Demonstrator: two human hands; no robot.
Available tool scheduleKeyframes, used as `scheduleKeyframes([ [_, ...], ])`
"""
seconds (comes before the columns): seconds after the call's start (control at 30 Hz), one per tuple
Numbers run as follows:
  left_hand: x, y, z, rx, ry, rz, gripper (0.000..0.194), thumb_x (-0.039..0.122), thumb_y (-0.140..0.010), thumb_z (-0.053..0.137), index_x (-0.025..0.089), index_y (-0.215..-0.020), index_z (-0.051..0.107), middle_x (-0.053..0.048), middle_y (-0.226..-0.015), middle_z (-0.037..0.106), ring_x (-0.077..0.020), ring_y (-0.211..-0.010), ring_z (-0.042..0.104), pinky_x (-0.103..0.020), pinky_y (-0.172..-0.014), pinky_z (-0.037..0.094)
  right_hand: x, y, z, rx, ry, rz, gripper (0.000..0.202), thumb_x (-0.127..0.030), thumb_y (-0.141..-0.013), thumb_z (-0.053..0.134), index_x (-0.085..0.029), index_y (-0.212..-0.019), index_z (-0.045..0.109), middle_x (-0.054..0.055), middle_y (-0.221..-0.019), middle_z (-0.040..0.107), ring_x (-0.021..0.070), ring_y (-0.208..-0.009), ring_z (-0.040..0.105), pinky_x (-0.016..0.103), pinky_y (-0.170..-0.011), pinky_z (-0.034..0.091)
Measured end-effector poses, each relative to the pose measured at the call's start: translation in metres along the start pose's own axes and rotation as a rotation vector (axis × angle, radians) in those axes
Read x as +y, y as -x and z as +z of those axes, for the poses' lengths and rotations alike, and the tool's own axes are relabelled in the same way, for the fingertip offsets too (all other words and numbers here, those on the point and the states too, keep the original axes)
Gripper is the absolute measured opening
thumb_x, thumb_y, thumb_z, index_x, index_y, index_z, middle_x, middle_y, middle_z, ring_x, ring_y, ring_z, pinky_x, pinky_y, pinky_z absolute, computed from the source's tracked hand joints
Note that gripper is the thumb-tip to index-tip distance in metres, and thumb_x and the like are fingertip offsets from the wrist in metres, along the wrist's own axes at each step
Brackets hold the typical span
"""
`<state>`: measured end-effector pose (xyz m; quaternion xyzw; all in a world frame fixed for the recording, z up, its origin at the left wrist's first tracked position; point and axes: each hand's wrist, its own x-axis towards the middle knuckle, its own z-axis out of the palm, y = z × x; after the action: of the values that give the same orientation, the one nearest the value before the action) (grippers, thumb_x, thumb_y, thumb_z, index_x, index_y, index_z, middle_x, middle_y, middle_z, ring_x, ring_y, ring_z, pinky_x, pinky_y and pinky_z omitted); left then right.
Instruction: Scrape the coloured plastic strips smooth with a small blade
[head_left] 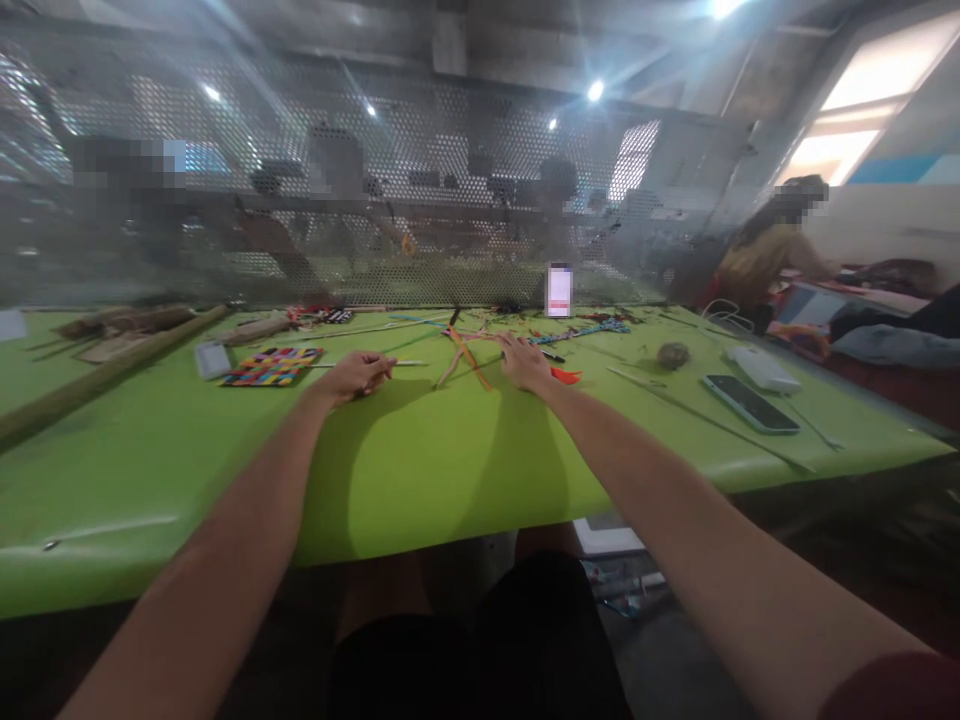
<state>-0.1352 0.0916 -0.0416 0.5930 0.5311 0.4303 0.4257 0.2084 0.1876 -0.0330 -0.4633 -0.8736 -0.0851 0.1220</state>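
My left hand [358,376] is closed around a thin pale strip [409,363] whose end sticks out to the right. My right hand [523,362] lies palm down with its fingers spread on the far ends of crossed strips. An orange strip [471,358] crosses a tan strip [450,368] between my hands. Just right of my right hand are a red-orange piece [566,376] and a dark pen [553,356]. A colourful woven mat [273,367] lies left of my left hand.
The green table [450,470] has a long pole [112,370] at left. At right are a phone [750,403], a white box [763,369], a brown ball [673,355] and a long thin stick [712,418]. Behind stands a perforated screen [450,240]; a person [769,250] sits at right.
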Motion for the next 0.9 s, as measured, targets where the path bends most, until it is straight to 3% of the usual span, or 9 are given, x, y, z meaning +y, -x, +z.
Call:
scheduleKeyframes([
  [0.17,-0.0012,-0.0018,0.0008,0.010,0.012,-0.026,0.034,0.044,-0.082,0.072,0.014,-0.068,0.064,0.007,-0.036,0.035,-0.0064,-0.031,0.029,-0.019,-0.037,0.021,-0.0003,0.0008,-0.0018,0.004,-0.003,0.008,0.059,-0.015,-0.096,0.038,-0.018,-0.155,0.039,0.009,-0.162,0.035,0.0278,-0.131,0.045,0.046,-0.110,0.036],
  [0.47,0.0007,-0.0033,0.0018,0.002,0.014,-0.069,0.027,0.030,-0.081,0.074,0.007,-0.096,0.075,0.008,-0.037,0.034,-0.0072,-0.032,0.028,-0.021,-0.038,0.018,-0.0003,0.0010,0.0003,0.011,-0.027,0.044,0.060,-0.017,-0.098,0.036,-0.016,-0.158,0.035,0.010,-0.163,0.033,0.0284,-0.133,0.042,0.042,-0.113,0.031],
  [0.9,0.0000,-0.0049,0.0053,0.027,0.019,-0.043,0.028,0.037,-0.076,0.077,0.013,-0.089,0.076,0.008,-0.037,0.036,-0.0075,-0.031,0.029,-0.021,-0.037,0.019,-0.0027,0.0043,-0.0060,0.008,-0.034,0.044,0.057,-0.016,-0.097,0.039,-0.013,-0.154,0.039,0.013,-0.162,0.033,0.0267,-0.127,0.046,0.040,-0.108,0.036],
])
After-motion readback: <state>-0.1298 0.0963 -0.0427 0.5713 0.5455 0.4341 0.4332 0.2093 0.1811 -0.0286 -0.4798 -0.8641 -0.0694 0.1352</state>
